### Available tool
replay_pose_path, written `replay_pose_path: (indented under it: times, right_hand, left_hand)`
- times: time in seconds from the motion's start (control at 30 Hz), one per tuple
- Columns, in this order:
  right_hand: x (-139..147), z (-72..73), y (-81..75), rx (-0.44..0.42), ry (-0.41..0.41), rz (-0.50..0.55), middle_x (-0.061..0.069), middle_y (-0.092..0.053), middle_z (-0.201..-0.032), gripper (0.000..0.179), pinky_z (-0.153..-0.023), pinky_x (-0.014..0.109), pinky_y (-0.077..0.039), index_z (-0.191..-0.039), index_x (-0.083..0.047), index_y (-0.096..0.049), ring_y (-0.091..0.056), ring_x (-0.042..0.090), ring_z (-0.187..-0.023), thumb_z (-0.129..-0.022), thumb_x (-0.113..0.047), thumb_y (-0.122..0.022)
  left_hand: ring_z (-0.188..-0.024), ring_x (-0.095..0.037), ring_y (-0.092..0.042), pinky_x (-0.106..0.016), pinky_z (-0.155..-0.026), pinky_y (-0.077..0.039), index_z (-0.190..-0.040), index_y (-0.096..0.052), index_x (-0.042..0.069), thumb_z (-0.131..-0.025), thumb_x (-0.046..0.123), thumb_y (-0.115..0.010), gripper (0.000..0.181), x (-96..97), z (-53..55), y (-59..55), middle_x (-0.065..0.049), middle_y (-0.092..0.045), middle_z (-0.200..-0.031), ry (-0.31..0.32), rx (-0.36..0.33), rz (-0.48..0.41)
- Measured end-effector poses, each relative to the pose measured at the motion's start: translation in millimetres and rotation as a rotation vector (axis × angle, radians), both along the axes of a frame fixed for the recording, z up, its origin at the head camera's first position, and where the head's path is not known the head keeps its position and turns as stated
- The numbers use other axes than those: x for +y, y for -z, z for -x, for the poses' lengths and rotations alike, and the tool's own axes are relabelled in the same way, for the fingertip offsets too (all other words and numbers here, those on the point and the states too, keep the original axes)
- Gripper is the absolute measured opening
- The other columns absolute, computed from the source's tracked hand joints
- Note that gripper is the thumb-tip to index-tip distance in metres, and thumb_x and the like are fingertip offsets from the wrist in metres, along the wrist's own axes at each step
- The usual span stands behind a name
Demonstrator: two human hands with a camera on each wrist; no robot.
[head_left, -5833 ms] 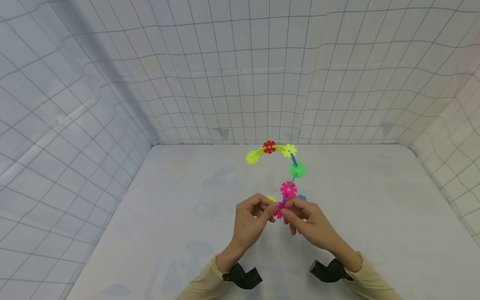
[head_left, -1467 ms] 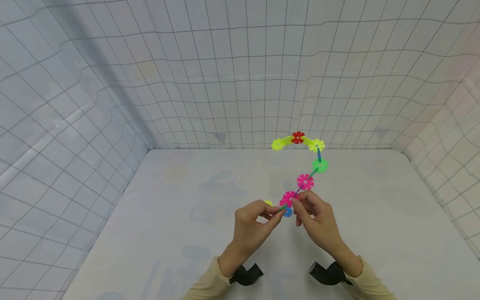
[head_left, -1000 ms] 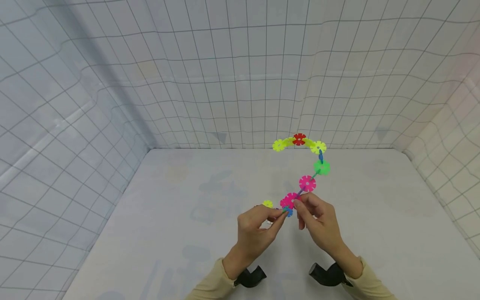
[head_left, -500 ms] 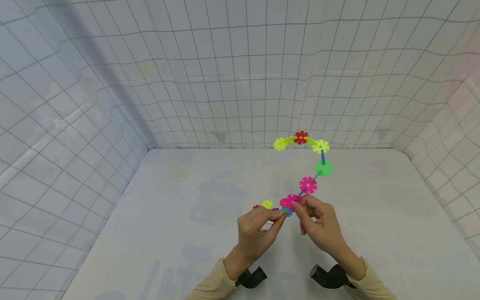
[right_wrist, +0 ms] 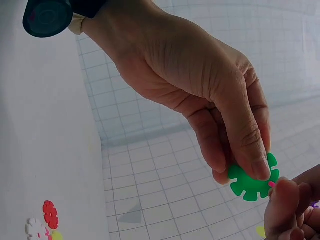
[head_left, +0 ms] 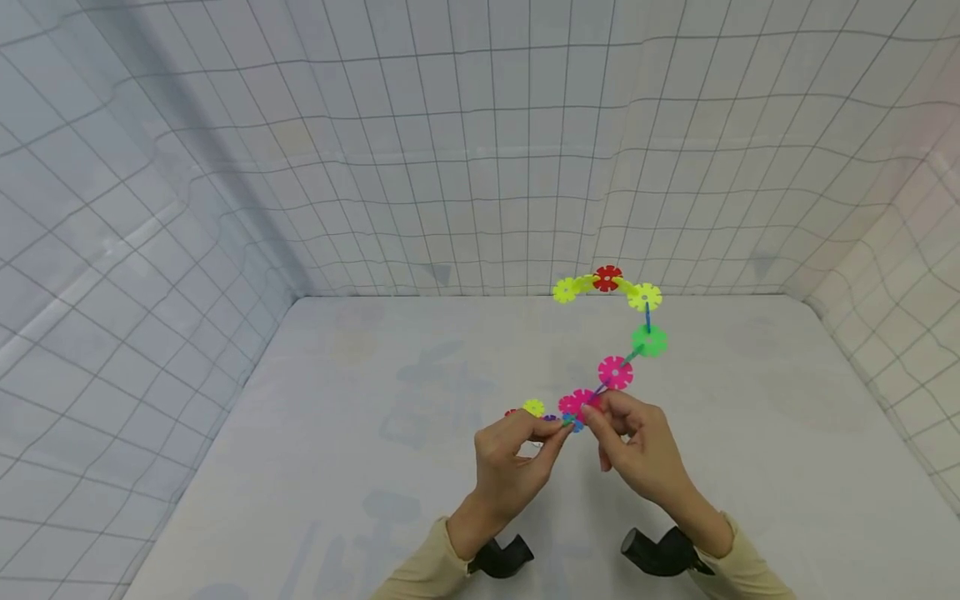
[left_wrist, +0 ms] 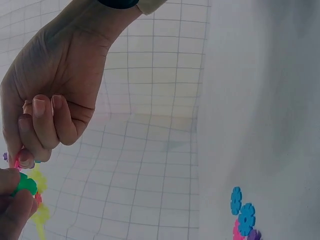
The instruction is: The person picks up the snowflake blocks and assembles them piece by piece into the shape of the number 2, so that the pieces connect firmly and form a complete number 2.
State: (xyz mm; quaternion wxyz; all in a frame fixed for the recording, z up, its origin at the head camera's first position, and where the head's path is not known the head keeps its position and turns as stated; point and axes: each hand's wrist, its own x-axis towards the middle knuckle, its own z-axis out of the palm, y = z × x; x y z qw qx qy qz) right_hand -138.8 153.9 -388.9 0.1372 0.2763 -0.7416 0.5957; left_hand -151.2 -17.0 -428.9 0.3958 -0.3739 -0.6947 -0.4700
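A curved chain of notched plastic snowflake discs rises from my right hand (head_left: 637,437). Its visible discs include a pink disc (head_left: 615,372), a green one (head_left: 649,340), a red one (head_left: 607,278) and yellow ones (head_left: 565,290). Thumb and forefinger of that hand pinch a pink disc (head_left: 581,400) at the chain's near end. My left hand (head_left: 510,458) pinches a separate-looking green disc (right_wrist: 250,187), largest in the right wrist view. A sliver of pink shows at the green disc's rim, beside the right fingertips; whether the two interlock, I cannot tell.
Loose discs lie on the white table (head_left: 337,433) behind the hands: a yellow disc (head_left: 533,407), a blue disc (head_left: 577,427) and others partly covered. The wrist views show blue discs (left_wrist: 246,219) and a red disc (right_wrist: 50,215). Gridded white sheets (head_left: 480,167) surround the table.
Since the oldest frame, the chain has shifted right and its far end lies farther right. The left hand has come to pinch the green disc. Over the last second both hands barely move.
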Motion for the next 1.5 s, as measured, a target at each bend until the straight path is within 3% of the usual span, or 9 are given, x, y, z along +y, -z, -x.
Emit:
replay_pose_path:
  times: [0.13, 0.27, 0.43, 0.57, 0.77, 0.97, 1.1, 1.33, 1.5]
  right_hand:
    - [4, 3.0, 6.0, -0.046, -0.007, 0.02, -0.002, -0.047, -0.045, 0.028, -0.03, 0.022, -0.024, -0.071, -0.008, -0.051, -0.047, 0.01, -0.037, -0.089, 0.014, -0.053]
    - [5, 4.6, 9.2, -0.054, -0.011, 0.048, -0.001, -0.047, -0.045, 0.029, -0.031, 0.023, -0.024, -0.07, -0.007, -0.049, -0.047, 0.012, -0.038, -0.089, 0.014, -0.052]
    - [5, 3.7, 9.2, -0.005, 0.055, 0.04, -0.003, -0.046, -0.046, 0.028, -0.031, 0.022, -0.024, -0.072, -0.009, -0.052, -0.046, 0.012, -0.038, -0.088, 0.014, -0.054]
    - [4, 0.1, -0.1, 0.037, 0.107, 0.048, -0.002, -0.046, -0.047, 0.027, -0.03, 0.021, -0.023, -0.072, -0.007, -0.053, -0.047, 0.011, -0.038, -0.086, 0.016, -0.054]
    - [1, -5.2, -13.2, 0.023, 0.103, 0.05, 0.0, -0.046, -0.047, 0.026, -0.03, 0.022, -0.024, -0.072, -0.006, -0.053, -0.047, 0.011, -0.039, -0.087, 0.015, -0.054]
    - [1, -5.0, -11.1, -0.011, 0.106, 0.056, 0.0, -0.046, -0.048, 0.025, -0.031, 0.023, -0.025, -0.073, -0.006, -0.054, -0.048, 0.011, -0.039, -0.088, 0.014, -0.054]
    - [2, -4.9, -11.2, -0.024, 0.103, 0.07, 0.002, -0.046, -0.049, 0.024, -0.031, 0.024, -0.027, -0.074, -0.005, -0.055, -0.048, 0.013, -0.04, -0.088, 0.014, -0.054]
    - [8, 3.0, 4.4, -0.025, 0.114, 0.064, 0.001, -0.047, -0.049, 0.025, -0.032, 0.024, -0.028, -0.073, -0.006, -0.055, -0.048, 0.012, -0.04, -0.088, 0.014, -0.054]
    - [14, 8.2, 9.4, -0.023, 0.138, 0.07, 0.0, -0.047, -0.049, 0.025, -0.032, 0.024, -0.027, -0.073, -0.007, -0.055, -0.048, 0.012, -0.04, -0.089, 0.012, -0.054]
  left_hand:
    - [-0.063, -0.013, -0.065, -0.016, -0.061, -0.052, -0.082, -0.067, 0.0, -0.068, -0.009, -0.08, 0.021, 1.3, -0.5, -3.6, -0.008, -0.065, -0.073, 0.033, -0.071, -0.032]
    - [-0.062, -0.015, -0.066, -0.019, -0.059, -0.053, -0.08, -0.064, -0.003, -0.064, -0.016, -0.078, 0.025, 4.0, -4.6, -15.6, -0.011, -0.065, -0.072, 0.085, -0.144, -0.089]
    - [-0.059, -0.017, -0.066, -0.021, -0.057, -0.054, -0.078, -0.063, -0.006, -0.063, -0.021, -0.076, 0.025, 5.6, -12.1, -32.9, -0.014, -0.063, -0.07, 0.109, -0.188, -0.125]
    - [-0.059, -0.018, -0.065, -0.022, -0.057, -0.054, -0.078, -0.064, -0.006, -0.063, -0.021, -0.076, 0.025, 4.8, -13.8, -37.3, -0.014, -0.063, -0.07, 0.102, -0.206, -0.129]
    - [-0.06, -0.023, -0.067, -0.027, -0.055, -0.055, -0.089, -0.063, -0.01, -0.069, -0.022, -0.072, 0.025, 5.1, -12.8, -34.2, -0.019, -0.063, -0.075, 0.179, -0.301, -0.2]
    - [-0.064, -0.03, -0.067, -0.041, -0.057, -0.056, -0.098, -0.063, -0.01, -0.081, -0.016, -0.065, 0.019, 3.8, -6.8, -18.4, -0.022, -0.066, -0.082, 0.279, -0.53, -0.315]
    - [-0.065, -0.024, -0.066, -0.038, -0.057, -0.055, -0.094, -0.066, -0.004, -0.086, -0.003, -0.066, 0.008, 1.8, -3.9, -9.8, -0.016, -0.068, -0.084, 0.266, -0.671, -0.359]
    - [-0.064, -0.019, -0.064, -0.03, -0.055, -0.053, -0.093, -0.067, 0.0, -0.086, 0.007, -0.07, 0.01, -2.3, -1.2, -9.6, -0.01, -0.067, -0.082, 0.245, -0.776, -0.317]
    - [-0.066, -0.028, -0.066, -0.037, -0.059, -0.055, -0.093, -0.068, -0.002, -0.085, 0.006, -0.072, 0.012, -23.0, 13.2, -15.3, -0.012, -0.067, -0.08, 0.155, -0.839, -0.102]
